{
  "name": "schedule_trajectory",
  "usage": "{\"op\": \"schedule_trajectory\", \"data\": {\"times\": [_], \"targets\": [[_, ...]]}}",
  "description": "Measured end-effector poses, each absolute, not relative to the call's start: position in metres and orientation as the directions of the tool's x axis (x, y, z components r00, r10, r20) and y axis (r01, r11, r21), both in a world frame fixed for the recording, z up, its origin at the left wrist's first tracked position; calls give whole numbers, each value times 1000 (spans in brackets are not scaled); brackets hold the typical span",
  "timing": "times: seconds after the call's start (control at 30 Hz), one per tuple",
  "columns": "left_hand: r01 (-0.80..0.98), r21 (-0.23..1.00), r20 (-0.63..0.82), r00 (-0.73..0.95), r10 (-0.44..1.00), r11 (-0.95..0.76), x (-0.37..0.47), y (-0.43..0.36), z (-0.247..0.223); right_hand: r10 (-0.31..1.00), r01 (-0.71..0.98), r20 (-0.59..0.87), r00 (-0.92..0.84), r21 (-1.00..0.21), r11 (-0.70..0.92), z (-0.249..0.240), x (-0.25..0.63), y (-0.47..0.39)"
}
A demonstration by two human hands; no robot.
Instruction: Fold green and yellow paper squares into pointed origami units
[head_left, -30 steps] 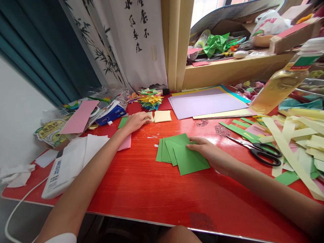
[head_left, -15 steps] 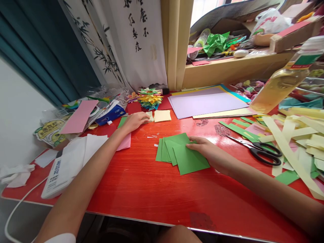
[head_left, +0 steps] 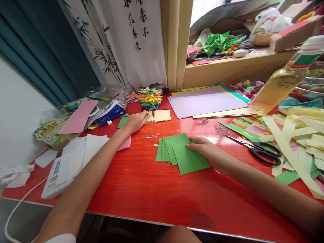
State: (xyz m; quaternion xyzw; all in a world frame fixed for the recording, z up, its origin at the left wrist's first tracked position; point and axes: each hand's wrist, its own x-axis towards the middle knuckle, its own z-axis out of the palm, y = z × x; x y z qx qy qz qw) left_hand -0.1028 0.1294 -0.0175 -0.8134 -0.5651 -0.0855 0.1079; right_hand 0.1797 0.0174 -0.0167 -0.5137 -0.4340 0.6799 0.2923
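Observation:
A fan of several green paper squares [head_left: 191, 158] rests on the red table, its right edge pinched between the thumb and fingers of my right hand [head_left: 206, 150]. Farther back, my left hand [head_left: 135, 122] has its fingers drawn in at the left edge of a small pale green stack of paper squares [head_left: 149, 117]. Whatever lies between those fingertips is hidden. Just to the right of that stack is a cream stack of paper squares [head_left: 162, 116]. Behind it stands a multicoloured pile of folded paper pieces [head_left: 150, 98].
Black-handled scissors [head_left: 265, 153] and a heap of paper strips [head_left: 291, 138] lie on the right. A tilted-looking bottle [head_left: 280, 81] stands behind them. Large lilac sheets [head_left: 207, 101] are at the back. A white box [head_left: 65, 172] and a pink sheet [head_left: 79, 116] are on the left.
The fingers of my left hand have curled in and shifted slightly left, uncovering more of the pale green stack. My right hand and the green squares stay put.

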Motion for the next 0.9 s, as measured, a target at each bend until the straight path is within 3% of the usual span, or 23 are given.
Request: {"op": "schedule_trajectory", "data": {"times": [0.27, 0.9], "targets": [[919, -123, 253, 393, 884, -374, -100, 124, -15, 848, 35, -435, -302, -894, -446, -20, 180, 20], [900, 5, 267, 420, 867, -437, -109, 136, -17, 858, 46, -426, -288, -901, -432, -20, 180, 19]]}}
